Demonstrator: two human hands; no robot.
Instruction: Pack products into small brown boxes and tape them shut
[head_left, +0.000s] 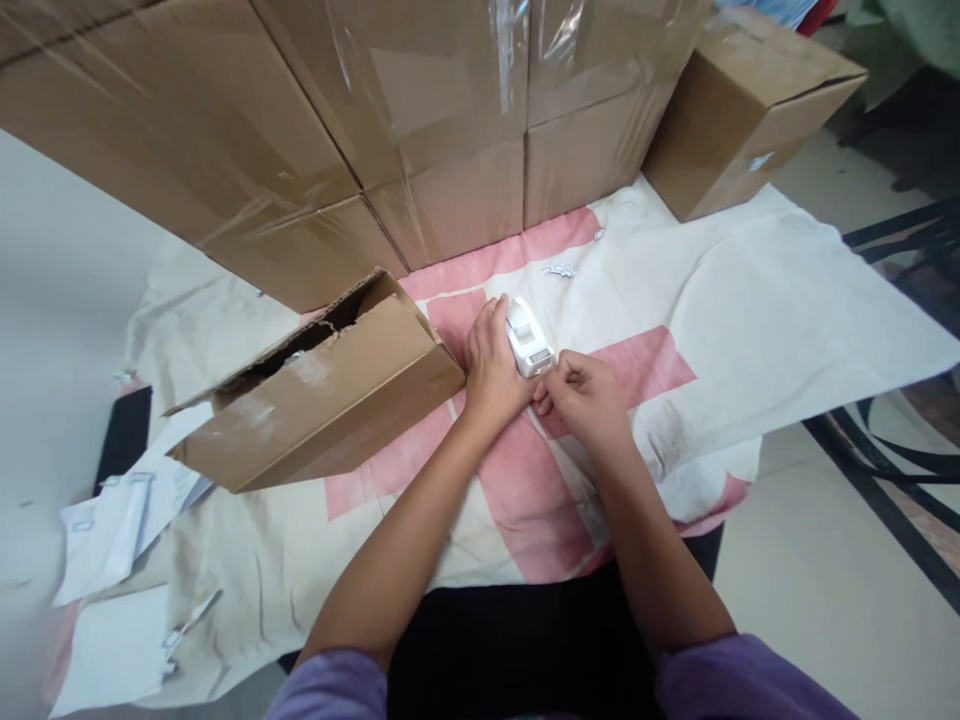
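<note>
My left hand (491, 365) is wrapped round a small white plastic device (527, 340), held just above the cream and pink cloth (750, 310). My right hand (581, 395) has its fingers pinched together at the near end of the device, touching it. What the pinch holds, if anything, is too small to see. An open brown carton (330, 395) lies on its side just left of my left hand.
Large taped cardboard boxes (420, 130) are stacked along the far side, with a smaller box (739, 105) at the right. White packets and papers (112, 530) lie at the left edge. Small white bits (559, 270) rest on the cloth. Dark metal bars (900, 470) run at the right.
</note>
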